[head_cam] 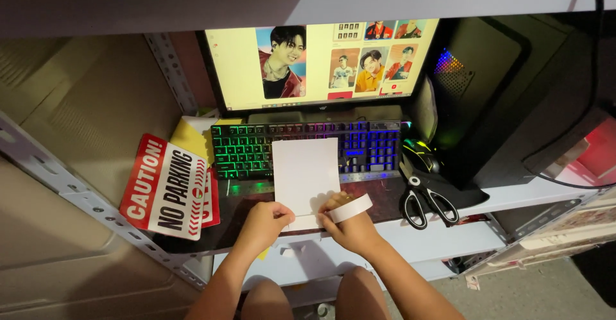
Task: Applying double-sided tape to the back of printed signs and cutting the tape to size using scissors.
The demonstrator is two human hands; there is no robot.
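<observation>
A white sheet of card [305, 173] lies on the desk, its top edge overlapping the backlit keyboard [308, 148] at twelve o'clock. The left hand [264, 224] pinches the sheet's lower left corner, fingers closed on it. The right hand [348, 225], at three o'clock of the left, grips a roll of white tape [350, 208] against the sheet's bottom edge. Black scissors [425, 195] rest at three o'clock of the roll; a red-and-white sign [164, 187] leans at nine o'clock.
</observation>
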